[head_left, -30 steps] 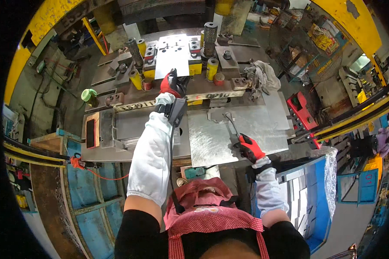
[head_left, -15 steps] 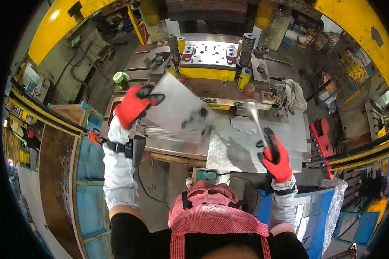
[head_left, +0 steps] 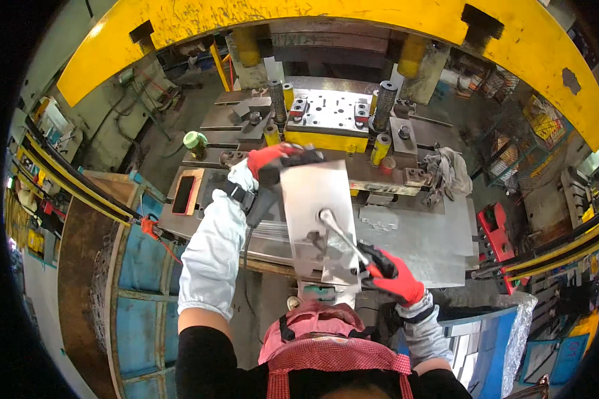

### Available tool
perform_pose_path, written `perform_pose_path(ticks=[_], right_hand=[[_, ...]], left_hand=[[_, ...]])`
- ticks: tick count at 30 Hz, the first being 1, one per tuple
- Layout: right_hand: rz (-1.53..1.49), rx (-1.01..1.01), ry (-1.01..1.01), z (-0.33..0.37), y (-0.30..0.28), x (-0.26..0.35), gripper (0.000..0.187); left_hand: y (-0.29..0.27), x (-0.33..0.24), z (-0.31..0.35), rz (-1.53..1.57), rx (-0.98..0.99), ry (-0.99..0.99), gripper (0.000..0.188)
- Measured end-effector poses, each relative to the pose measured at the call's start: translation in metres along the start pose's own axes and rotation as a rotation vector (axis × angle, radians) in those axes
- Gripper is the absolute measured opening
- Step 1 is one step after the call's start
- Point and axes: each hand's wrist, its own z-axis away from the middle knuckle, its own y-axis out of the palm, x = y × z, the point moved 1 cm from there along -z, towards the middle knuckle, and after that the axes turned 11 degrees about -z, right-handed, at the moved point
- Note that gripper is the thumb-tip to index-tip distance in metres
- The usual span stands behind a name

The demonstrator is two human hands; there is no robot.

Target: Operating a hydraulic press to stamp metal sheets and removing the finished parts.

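Observation:
My left hand [head_left: 285,159], in a red and black glove, grips the far edge of a rectangular metal sheet [head_left: 316,189]. The sheet stands tilted in front of me. In my right hand [head_left: 394,274], gloved alike, is a metal rod-shaped tool [head_left: 345,237] with a rounded head. That head lies over the middle of the sheet; whether it touches is hard to tell. Left of the raised sheet, partly hidden, is a stack of metal sheets [head_left: 269,233]. A wide flat metal plate [head_left: 426,239] lies to the right, with a small notched metal piece [head_left: 379,218] on it.
Beyond my hands stands a press die [head_left: 329,112] on a yellow base, between guide posts. A yellow press frame [head_left: 299,14] arches overhead. A phone [head_left: 185,195], a green-capped bottle [head_left: 194,141], a grey rag [head_left: 448,169] and a red holder [head_left: 496,236] are around the bench.
My left hand has swung right with the sheet, now in front of me. My right hand has moved left and nearer, bringing the tool's head over the sheet.

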Motion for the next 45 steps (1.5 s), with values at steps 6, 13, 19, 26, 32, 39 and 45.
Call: perform_pose_path(ticks=[6,13,19,26,32,39,45], right_hand=[[0.008,-0.113,0.066,-0.113,-0.038,0.028,0.048],[0.35,0.022,-0.085,-0.214,-0.08,0.057,0.027],[0.527,0.136,-0.334,-0.239,-0.094,0.053,0.026],[0.243,-0.229,-0.138,-0.215,-0.071,0.041,0.033],[0.04,-0.464,-0.209,-0.058,-0.052,-0.011,0.047],[0.147,-0.803,-0.165,0.106,-0.165,-0.14,0.049],[0.087,-0.797,-0.036,0.123,-0.173,-0.153,0.045]], left_hand=[[0.072,0.014,0.044,2.006,-0.168,-0.241,0.05],[0.142,-0.032,0.01,2.0,-0.516,-0.864,0.048],[0.149,-0.007,-0.017,1.951,-0.626,-0.859,0.047],[0.159,-0.003,-0.016,1.873,-0.782,-0.941,0.045],[0.149,-0.013,-0.021,1.867,-0.826,-1.112,0.043],[0.151,-0.013,-0.037,1.819,-0.841,-1.144,0.043],[0.152,-0.012,-0.031,1.826,-0.857,-1.139,0.043]])
